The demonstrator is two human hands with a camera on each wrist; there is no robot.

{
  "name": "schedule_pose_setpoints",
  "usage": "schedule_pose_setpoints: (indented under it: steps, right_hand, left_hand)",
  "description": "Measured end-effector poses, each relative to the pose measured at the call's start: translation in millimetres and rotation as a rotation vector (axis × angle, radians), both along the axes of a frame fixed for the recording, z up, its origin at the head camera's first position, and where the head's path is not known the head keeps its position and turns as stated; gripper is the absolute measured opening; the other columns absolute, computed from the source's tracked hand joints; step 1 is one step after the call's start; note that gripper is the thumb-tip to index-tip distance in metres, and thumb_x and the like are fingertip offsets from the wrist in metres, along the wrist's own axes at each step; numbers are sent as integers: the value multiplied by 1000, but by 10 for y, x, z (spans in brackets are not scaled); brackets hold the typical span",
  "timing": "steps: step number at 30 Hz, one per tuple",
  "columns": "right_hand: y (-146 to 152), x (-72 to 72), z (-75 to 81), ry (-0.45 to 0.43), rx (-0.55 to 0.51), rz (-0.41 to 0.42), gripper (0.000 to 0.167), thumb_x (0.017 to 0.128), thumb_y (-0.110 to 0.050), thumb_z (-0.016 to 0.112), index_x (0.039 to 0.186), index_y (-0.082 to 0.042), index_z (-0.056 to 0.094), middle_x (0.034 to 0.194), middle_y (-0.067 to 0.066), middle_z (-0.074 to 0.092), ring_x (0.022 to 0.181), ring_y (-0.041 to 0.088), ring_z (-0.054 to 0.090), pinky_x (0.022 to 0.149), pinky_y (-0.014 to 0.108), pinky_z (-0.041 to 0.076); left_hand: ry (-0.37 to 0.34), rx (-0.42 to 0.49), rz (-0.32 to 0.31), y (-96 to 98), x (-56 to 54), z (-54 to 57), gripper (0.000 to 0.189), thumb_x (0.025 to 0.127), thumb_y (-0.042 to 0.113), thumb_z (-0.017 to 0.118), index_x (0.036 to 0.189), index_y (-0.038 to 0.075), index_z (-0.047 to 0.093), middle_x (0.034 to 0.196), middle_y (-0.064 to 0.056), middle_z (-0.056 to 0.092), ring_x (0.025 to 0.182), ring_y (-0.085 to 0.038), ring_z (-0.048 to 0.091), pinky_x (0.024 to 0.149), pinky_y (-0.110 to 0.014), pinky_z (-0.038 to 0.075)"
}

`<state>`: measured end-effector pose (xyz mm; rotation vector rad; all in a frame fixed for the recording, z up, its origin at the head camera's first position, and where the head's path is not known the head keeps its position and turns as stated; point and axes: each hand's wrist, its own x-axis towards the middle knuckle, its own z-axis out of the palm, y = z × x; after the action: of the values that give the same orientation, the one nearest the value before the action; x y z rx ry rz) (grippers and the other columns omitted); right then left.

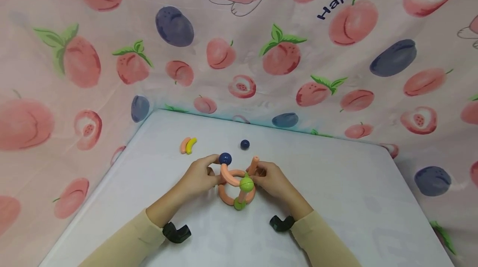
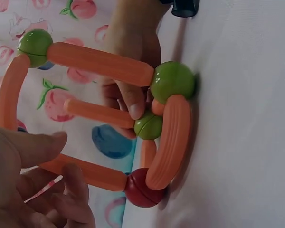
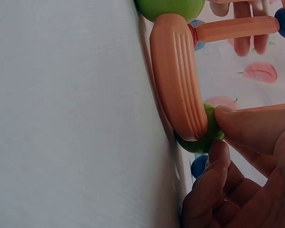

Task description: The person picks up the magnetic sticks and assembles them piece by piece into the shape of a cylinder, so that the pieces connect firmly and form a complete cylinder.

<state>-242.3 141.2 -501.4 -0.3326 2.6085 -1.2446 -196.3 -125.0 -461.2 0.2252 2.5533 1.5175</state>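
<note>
A toy frame of orange rods and magnetic-looking balls stands on the table; its ring of curved rods (image 1: 225, 196) lies at the bottom. My left hand (image 1: 199, 175) grips an upright orange rod (image 2: 97, 175) that rises from a red ball (image 2: 145, 188); a blue ball (image 1: 225, 158) tops that side. From there a curved rod (image 1: 228, 176) runs to a green ball (image 1: 246, 184) on another upright. With thumb and finger, my right hand (image 1: 270, 177) pinches a green base ball (image 3: 211, 137), from which a third rod (image 1: 254, 165) stands with its top end free.
Beyond the frame lie a loose dark blue ball (image 1: 245, 144) and two short curved pieces, one orange (image 1: 184, 145) and one yellow (image 1: 191, 145). Black wrist mounts (image 1: 177, 233) sit by both sleeves. A fruit-print cloth (image 1: 239, 51) hangs behind the white table (image 1: 336, 200).
</note>
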Motion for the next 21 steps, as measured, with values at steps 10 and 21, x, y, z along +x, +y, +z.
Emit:
schedule_pose_setpoints:
  steps: [10, 21]
  right_hand:
    - [5, -3, -7, 9, -18, 10, 22, 96, -8, 78, 116, -17, 81, 87, 1, 66, 82, 19, 55, 68, 29, 47]
    - [37, -12, -27, 29, -35, 41, 20, 96, -9, 78, 114, -19, 81, 82, 0, 62, 77, 17, 53, 63, 26, 42]
  left_hand:
    - [52, 5, 62, 46, -28, -76, 17, 100, 17, 77, 117, 20, 76, 124, -6, 74, 68, -18, 63, 55, -30, 51]
    - [-17, 81, -99, -108, -79, -50, 44, 93, 11, 81, 134, 22, 70, 131, -8, 70, 69, -17, 63, 61, -29, 50]
